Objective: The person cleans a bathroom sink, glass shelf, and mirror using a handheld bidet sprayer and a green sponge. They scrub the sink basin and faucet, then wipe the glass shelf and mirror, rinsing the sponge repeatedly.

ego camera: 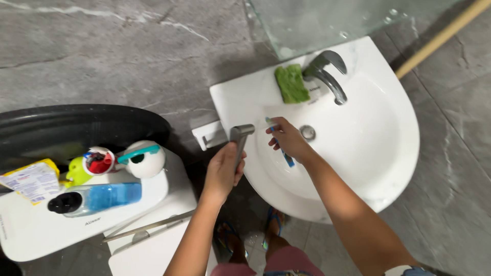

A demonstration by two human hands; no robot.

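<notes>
A white basin [388, 153] stands against the grey tiled floor, with a chrome tap [327, 76] rising at its back rim and a round drain [307, 133] in the bowl below the spout. To the left of it lies a white toilet tank lid [76, 225], the black seat [76, 128] curving behind it.

On the lid a clear bottle of blue liquid with a black cap [97, 199] lies on its side near the middle; a white round holder [144, 159] stands at the lid's far right corner, with a red-and-white cup [99, 161] and a yellow-green item [77, 172] beside it, and a yellow packet [31, 181] at the far left edge.

A green sponge [291, 83] rests on the basin's back rim, just left of the tap.

The left hand [223, 171] is clenched around a metal spray handle [240, 137], its head held at the basin's left rim. The right hand [287, 139] is inside the bowl, near the left wall and just left of the drain, its fingers pinching a blue toothbrush [287, 157] whose head [269, 121] pokes out above the fingertips.
</notes>
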